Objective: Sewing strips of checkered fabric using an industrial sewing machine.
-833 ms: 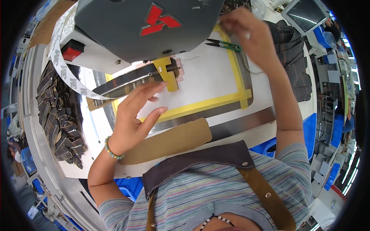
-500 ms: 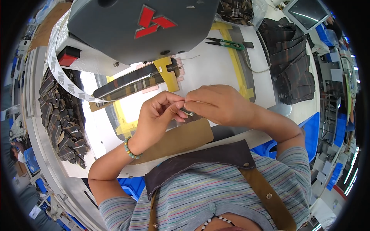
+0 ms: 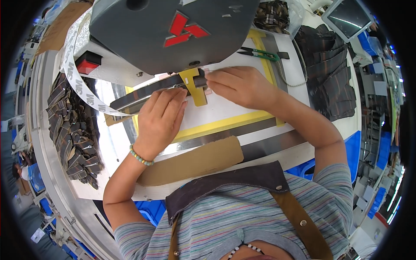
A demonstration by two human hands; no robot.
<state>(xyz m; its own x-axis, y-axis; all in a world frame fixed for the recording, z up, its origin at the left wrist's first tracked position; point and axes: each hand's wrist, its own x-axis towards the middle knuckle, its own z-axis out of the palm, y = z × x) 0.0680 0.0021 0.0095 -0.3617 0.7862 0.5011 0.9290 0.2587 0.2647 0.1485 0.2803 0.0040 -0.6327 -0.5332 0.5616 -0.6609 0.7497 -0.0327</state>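
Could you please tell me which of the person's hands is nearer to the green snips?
Right. The right hand is below and left of the green snips, apart from them; the left hand is farther lower left, at the zippered strip.

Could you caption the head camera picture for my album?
Left hand and right hand at work on either side of a yellow plate across a zippered strip.

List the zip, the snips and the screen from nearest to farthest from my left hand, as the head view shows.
1. Zip: right by the left hand's fingers.
2. Snips: to the right, farther up the table.
3. Screen: far upper right.
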